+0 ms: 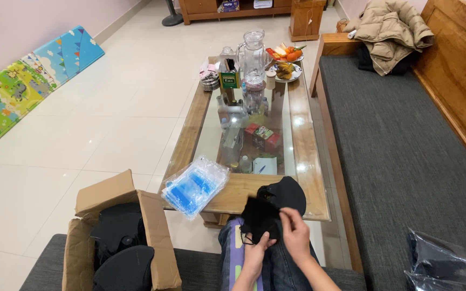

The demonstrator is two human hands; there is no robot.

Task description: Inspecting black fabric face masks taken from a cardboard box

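Black cloth (260, 218) over my lap, at the table's (308, 161) near edge: my left hand (255, 257) grips it from below, my right hand (296, 233) pinches its right side.

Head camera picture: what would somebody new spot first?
Probably the two hands low in the middle, the left hand and right hand holding a black cloth piece over the lap. Next, the glass jug on the long glass table, and the cardboard box at bottom left.
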